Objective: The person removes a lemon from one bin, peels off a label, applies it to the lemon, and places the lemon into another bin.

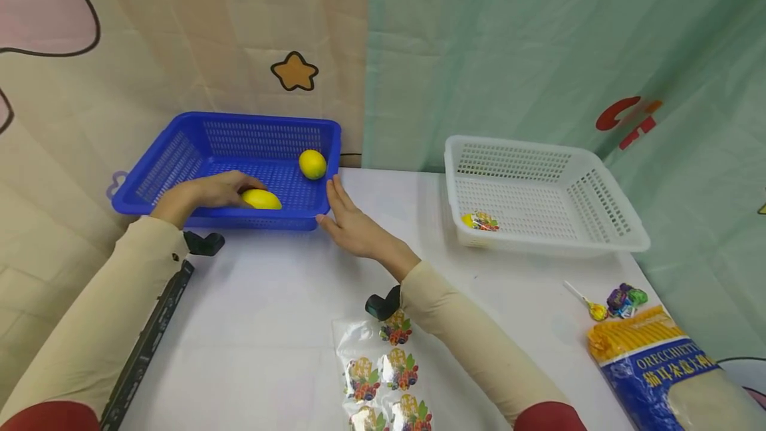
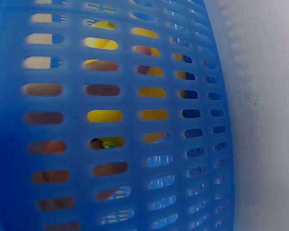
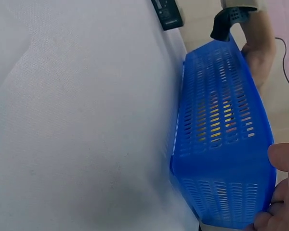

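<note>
A blue plastic basket (image 1: 257,220) stands at the back left of the table. Inside it, my left hand (image 1: 218,189) grips a yellow lemon (image 1: 263,199) near the front wall. The left wrist view shows parts of the fingers and yellow fruit (image 2: 104,116) through the basket's slots. A second lemon (image 1: 312,164) lies by the basket's right end. My right hand (image 1: 356,228) rests against the right front corner of the basket, its fingers extended along the end wall and its thumb at the rim, as the right wrist view also shows.
At the back right a white basket (image 1: 550,243) holds a yellow item in a printed clear wrapper (image 1: 482,221). Several fruit-printed clear bags (image 1: 362,378) lie in front. To the right are a lollipop (image 1: 596,311), wrapped candies (image 1: 625,299) and an orecchiette bag (image 1: 646,378). A black bar (image 1: 152,334) lies beside the left forearm.
</note>
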The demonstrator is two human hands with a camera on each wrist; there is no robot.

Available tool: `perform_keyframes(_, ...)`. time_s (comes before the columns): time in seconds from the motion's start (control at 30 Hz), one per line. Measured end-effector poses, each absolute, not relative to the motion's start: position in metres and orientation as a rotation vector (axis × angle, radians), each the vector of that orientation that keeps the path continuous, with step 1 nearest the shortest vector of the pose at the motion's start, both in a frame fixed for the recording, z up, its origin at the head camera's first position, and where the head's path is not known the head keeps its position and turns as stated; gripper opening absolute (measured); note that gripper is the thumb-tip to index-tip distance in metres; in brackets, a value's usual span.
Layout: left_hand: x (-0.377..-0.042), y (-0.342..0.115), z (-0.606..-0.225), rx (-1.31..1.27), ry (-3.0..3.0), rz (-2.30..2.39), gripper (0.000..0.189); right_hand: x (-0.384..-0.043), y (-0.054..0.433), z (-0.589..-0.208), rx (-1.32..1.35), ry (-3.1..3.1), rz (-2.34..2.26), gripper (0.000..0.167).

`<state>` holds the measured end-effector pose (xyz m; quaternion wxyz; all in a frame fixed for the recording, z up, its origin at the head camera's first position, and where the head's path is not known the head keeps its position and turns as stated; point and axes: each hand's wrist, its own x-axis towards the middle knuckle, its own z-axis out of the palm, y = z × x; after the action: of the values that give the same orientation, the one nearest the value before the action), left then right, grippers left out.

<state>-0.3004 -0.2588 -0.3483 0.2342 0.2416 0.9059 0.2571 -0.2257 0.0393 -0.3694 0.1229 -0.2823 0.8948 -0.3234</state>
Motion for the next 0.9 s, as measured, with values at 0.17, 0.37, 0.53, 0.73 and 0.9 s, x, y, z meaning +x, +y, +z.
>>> perform_keyframes(0.17, -0.297, -0.264, -0.345, 0.660, 2.588, 0.737, 0.049, -0.225, 0.038, -0.368, -0.826, 2.616, -0.921, 0.070)
perform_keyframes(0.37, -0.288, -0.272, -0.337, 0.582, 2.736, 0.823, 0.063, -0.225, 0.037, -0.369, -0.843, 2.597, -0.919, 0.070)
perform_keyframes(0.53, -0.280, -0.270, -0.324, 0.558, 2.806, 0.909, 0.070, -0.224, 0.037, -0.368, -0.839, 2.604, -0.901, 0.070)
perform_keyframes(0.73, -0.270, -0.249, -0.313, 0.666, 2.798, 1.008, 0.068, -0.226, 0.040, -0.366, -0.839, 2.616, -0.875, 0.070)
perform_keyframes(0.9, -0.269, -0.228, -0.309, 0.725, 2.743, 1.098, 0.066, -0.232, 0.049, -0.363, -0.869, 2.621, -0.881, 0.067)
